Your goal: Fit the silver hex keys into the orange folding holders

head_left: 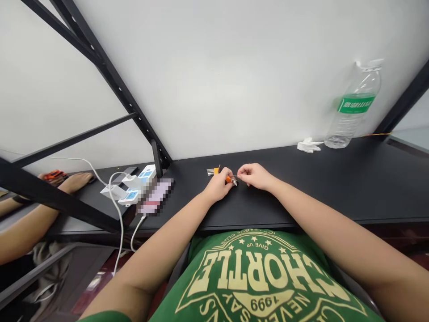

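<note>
On the black table (268, 203), my left hand (220, 184) is closed around an orange holder (229, 180) with short metal pieces sticking out of it. Just to the right, my right hand (253, 175) pinches a thin, light-coloured rod (235, 176) that reaches toward the holder. Its far end is too small to make out. Behind my left fingers lies a second orange piece (216, 171) with several thin metal rods pointing left.
A clear bottle (348, 112) and crumpled white tissue (309, 145) stand near the wall. At left are a pixelated phone (156, 197), a power strip (137, 185), white cables and a black metal frame (127, 98). Another person's hand (77, 181) rests beyond the frame.
</note>
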`<state>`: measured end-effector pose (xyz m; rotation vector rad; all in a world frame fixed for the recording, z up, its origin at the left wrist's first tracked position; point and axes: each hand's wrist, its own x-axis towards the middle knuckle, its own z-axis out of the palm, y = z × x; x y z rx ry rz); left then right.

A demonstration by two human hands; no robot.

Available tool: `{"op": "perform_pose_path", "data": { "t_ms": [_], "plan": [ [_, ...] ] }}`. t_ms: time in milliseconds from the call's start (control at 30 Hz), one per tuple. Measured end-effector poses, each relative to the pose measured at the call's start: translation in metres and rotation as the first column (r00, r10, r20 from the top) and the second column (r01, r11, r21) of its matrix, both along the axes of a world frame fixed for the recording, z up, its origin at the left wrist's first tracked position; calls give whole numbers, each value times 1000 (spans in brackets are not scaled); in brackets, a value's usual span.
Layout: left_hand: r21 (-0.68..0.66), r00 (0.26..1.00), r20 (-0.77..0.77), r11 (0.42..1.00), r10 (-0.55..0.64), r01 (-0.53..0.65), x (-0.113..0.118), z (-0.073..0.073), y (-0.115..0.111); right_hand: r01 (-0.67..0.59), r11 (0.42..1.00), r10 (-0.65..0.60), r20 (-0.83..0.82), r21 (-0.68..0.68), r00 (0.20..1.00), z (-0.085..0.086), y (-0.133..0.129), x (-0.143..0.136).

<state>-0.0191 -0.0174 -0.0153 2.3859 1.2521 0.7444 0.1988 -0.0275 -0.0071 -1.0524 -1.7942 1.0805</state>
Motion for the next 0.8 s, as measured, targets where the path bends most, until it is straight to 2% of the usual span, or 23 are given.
{"op": "perform_pose_path", "data": {
  "t_ms": [533, 600, 700, 800],
  "plan": [
    [8, 999, -17, 999, -48, 48, -2, 2, 4, 14, 999, -10, 113, -32, 994, 19, -5, -1],
    [5, 999, -18, 1000, -28, 28, -2, 2, 4, 15, 997, -7, 111, -69, 994, 21, -3, -2],
    [-2, 999, -31, 1000, 22, -22, -1, 3, 4, 39, 979, -33, 36, -198, 999, 22, 2, -5],
    [-34, 1000, -2, 999, 11, -11, 0, 4, 4, 9, 960, -5, 15, -279, 1000, 22, 5, -8]
  ]
}}
